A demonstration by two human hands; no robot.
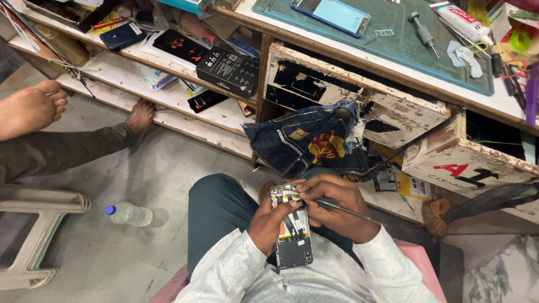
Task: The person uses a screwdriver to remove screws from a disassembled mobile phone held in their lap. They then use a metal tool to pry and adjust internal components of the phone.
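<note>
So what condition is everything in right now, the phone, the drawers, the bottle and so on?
Opened phone: back cover off, insides exposed, held over the lap.
Left hand: gripping the opened phone.
Right hand: holding a thin tool, tip at the phone's top.
Second phone: lying flat on the green mat.
Drawers: pulled open, paint peeling.
Bottle: capped, lying on its side on the floor.
Glue tube: capped, lying flat.

Left hand [268, 224] curled in a grip over the lap, right hand [337, 206] beside it, fingers pinched, both forearms bent inward
</note>
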